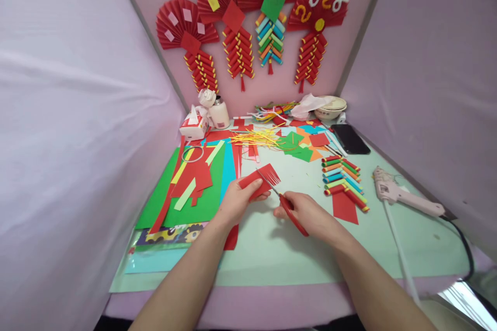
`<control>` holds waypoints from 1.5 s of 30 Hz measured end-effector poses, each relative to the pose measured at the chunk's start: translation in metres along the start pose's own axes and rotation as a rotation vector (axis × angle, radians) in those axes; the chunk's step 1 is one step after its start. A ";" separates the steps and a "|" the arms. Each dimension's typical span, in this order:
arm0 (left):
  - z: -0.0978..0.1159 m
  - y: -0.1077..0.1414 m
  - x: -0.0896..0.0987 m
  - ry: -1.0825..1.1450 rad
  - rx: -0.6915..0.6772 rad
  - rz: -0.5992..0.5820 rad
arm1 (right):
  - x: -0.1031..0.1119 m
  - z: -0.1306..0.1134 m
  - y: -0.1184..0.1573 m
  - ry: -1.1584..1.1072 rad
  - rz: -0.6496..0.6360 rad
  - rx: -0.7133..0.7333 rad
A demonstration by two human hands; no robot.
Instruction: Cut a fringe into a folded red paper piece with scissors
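My left hand (243,196) pinches a piece of red paper (267,173) above the middle of the table. Several narrow slits form a fringe along the paper's right end. In my right hand (301,212) is a pair of scissors (289,212) with red handles, the fingers wrapped round the grips. Its metal blades reach up and left across the red paper, beside the cut strips. To the right of my right hand lies a row of coloured paper rolls (341,178) set in V shapes, with a red paper piece (345,208) under the lower end.
Green sheets (155,201) with red scraps lie left. Yellow strips (258,137) and green scraps (293,145) lie behind the hands. A glue gun (404,196) with its cord and a black phone (350,138) are right. A tissue box (194,126) and bowls (330,108) stand at the back.
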State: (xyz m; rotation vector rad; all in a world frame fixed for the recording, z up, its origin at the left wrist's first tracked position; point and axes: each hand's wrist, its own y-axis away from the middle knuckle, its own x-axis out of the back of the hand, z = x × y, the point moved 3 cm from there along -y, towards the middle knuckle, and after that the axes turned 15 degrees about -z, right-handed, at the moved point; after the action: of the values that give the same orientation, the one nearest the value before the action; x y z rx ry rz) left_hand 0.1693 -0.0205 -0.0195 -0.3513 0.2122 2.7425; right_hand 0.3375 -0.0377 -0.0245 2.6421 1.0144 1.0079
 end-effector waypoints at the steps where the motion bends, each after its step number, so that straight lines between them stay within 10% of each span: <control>1: 0.000 0.000 0.000 0.000 0.002 0.002 | 0.000 0.000 0.000 -0.005 -0.001 0.003; 45: 0.006 -0.001 0.003 0.057 -0.064 0.089 | 0.003 -0.002 0.005 -0.040 -0.062 -0.023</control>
State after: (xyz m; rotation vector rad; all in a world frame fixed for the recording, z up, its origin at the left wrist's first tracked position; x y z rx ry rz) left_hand 0.1654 -0.0178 -0.0144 -0.4477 0.1590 2.8343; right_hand 0.3410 -0.0395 -0.0194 2.5842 1.0624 0.9451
